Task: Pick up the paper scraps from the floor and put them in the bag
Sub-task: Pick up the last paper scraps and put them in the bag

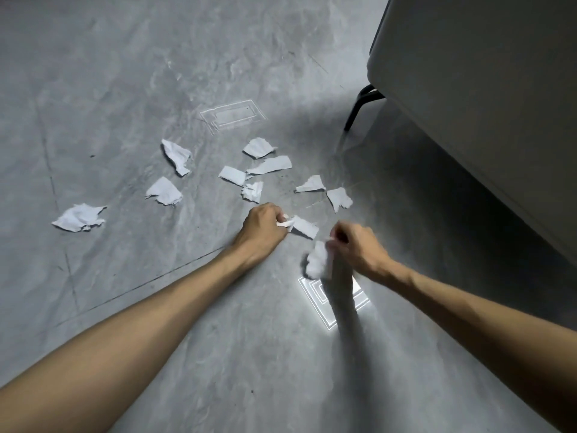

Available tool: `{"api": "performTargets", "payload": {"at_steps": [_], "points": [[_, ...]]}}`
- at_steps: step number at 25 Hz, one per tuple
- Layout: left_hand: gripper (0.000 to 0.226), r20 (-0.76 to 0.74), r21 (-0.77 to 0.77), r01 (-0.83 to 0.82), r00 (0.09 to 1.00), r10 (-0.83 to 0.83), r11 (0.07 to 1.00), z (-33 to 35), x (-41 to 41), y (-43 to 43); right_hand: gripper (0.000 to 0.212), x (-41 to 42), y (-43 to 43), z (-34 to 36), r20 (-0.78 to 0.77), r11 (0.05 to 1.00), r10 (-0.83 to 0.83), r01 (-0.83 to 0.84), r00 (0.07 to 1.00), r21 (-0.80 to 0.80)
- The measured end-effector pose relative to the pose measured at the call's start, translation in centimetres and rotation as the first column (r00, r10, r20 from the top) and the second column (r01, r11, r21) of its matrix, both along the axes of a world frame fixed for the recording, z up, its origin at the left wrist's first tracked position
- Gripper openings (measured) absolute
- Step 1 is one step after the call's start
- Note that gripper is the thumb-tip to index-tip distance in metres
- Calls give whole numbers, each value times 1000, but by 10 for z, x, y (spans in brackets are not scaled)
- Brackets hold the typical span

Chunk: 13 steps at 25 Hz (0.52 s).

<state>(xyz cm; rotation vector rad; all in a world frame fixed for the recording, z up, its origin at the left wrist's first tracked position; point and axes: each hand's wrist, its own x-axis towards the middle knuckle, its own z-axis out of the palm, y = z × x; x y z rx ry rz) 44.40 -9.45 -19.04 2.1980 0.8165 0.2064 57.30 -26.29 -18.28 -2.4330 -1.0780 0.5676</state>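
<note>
Several torn white paper scraps lie scattered on the grey floor (131, 73). My left hand (262, 228) is down at the floor, fingers pinched on the edge of one flat scrap (303, 226). My right hand (357, 245), blurred, is to its right and holds a crumpled wad of scraps (318, 260) just above the floor. Loose scraps lie beyond the hands: a pair (338, 196) at the right, a cluster (270, 165) in the middle, others (176, 156) further left and one (79, 217) far left. No bag is in view.
A grey table or bench (487, 104) with a black metal leg (359, 104) stands at the right and casts a shadow on the floor. Two bright light reflections (232, 115) show on the glossy tiles.
</note>
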Motion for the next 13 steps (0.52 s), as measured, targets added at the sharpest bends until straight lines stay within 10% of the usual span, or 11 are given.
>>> {"api": "performTargets", "payload": {"at_steps": [6, 13], "points": [[15, 39, -187, -126, 990, 136, 974, 41, -34, 25, 43, 3, 66, -8, -127, 998, 23, -31, 992, -59], [11, 22, -53, -106, 994, 107, 993, 49, -56, 47, 24, 26, 79, -9, 315, 979, -169, 196, 934, -56]]}}
